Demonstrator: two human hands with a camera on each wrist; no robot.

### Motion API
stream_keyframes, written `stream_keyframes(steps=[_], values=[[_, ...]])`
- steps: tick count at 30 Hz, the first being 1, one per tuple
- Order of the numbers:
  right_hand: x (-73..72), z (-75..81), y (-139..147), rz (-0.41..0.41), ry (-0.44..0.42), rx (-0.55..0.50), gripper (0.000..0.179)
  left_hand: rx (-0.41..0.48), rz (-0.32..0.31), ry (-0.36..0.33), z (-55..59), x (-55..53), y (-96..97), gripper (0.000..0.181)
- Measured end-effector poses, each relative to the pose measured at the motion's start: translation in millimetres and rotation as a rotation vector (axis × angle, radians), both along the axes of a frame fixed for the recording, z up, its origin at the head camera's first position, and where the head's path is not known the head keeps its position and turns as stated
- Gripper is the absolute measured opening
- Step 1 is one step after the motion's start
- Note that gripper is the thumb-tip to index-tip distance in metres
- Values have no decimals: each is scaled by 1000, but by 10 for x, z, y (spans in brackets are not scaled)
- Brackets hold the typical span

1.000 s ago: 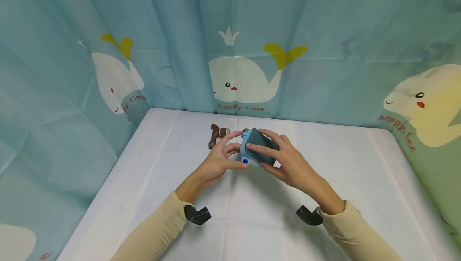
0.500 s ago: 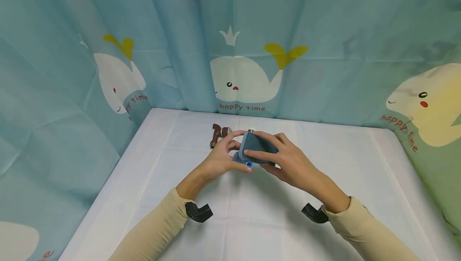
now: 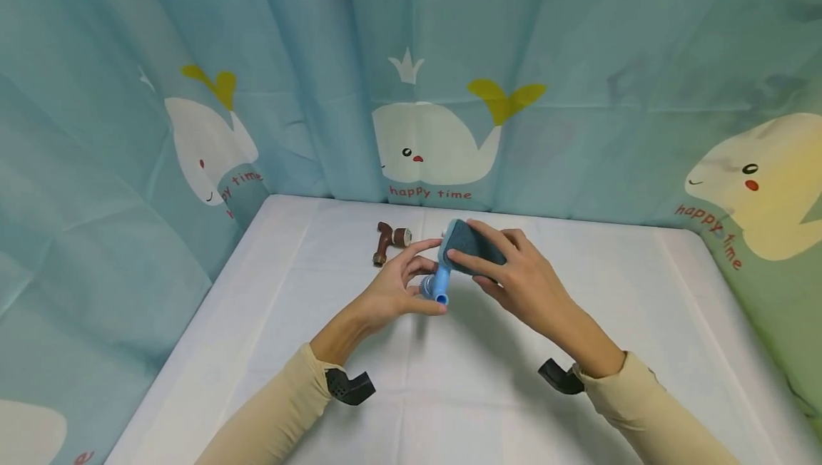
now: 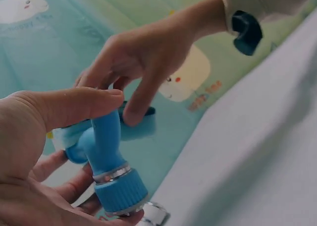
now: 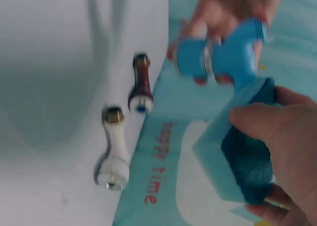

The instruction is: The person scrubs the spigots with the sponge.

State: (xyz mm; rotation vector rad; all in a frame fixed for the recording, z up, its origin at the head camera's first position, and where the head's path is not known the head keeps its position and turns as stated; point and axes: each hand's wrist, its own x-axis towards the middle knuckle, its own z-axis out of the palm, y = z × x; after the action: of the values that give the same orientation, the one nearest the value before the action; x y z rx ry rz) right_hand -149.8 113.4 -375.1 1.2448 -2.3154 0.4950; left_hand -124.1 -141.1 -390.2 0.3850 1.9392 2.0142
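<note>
The blue tap (image 3: 442,284) is held in the part-closed left grip (image 3: 388,289); the sponge (image 3: 472,241), pinched by the right grip (image 3: 523,276), should be rubbed along it with light, even pressure.

The tap (image 4: 106,141) in the left hand (image 3: 388,290) is blue, silver-ringed; the sponge (image 3: 467,240) in the right hand (image 3: 528,281), two-tone teal.
</note>
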Motion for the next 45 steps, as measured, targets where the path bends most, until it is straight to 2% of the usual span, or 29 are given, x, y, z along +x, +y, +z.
stream_keyframes(steps=[2, 6, 9, 11, 14, 17, 20, 26, 32, 34, 36, 38, 40, 42, 45], values=[[1, 6, 9, -6, -20, -20, 67, 21, -16, 8, -15, 6, -6, 100], [3, 5, 34, 34, -57, -42, 68, 49, -45, 15, -28, 16, -16, 101], [-70, 20, 96, 24, -109, -68, 68, 28, -80, 28, -23, 22, -34, 101], [-143, 52, 153, 36, -226, -127, 66, -9, -109, 52, -19, 30, -52, 101], [-241, 129, 241, 134, -499, -214, 62, -68, -159, 108, -10, 44, -78, 102], [-319, 189, 325, 225, -722, -202, 58, -91, -212, 162, 8, 51, -89, 102], [-362, 202, 392, 251, -793, -157, 55, -90, -254, 188, 23, 48, -93, 101], [-351, 192, 425, 309, -869, -188, 54, -100, -306, 181, 25, 17, -100, 98], [-360, 199, 445, 296, -884, -140, 53, -85, -365, 190, -16, -2, -126, 98], [-368, 199, 441, 304, -891, -132, 53, -65, -367, 192, -22, -3, -134, 99], [-369, 200, 431, 288, -850, -123, 54, -33, -353, 175, -23, 0, -135, 99], [-350, 197, 414, 251, -759, -142, 55, -18, -319, 148, -34, 2, -132, 100], [-302, 189, 368, 192, -622, -188, 58, 1, -260, 123, -48, -5, -121, 101], [-215, 166, 282, 149, -479, -232, 61, 24, -187, 114, -60, -23, -111, 102], [-62, 85, 104, 127, -326, -240, 65, 76, -96, 118, -59, -61, -104, 101]])
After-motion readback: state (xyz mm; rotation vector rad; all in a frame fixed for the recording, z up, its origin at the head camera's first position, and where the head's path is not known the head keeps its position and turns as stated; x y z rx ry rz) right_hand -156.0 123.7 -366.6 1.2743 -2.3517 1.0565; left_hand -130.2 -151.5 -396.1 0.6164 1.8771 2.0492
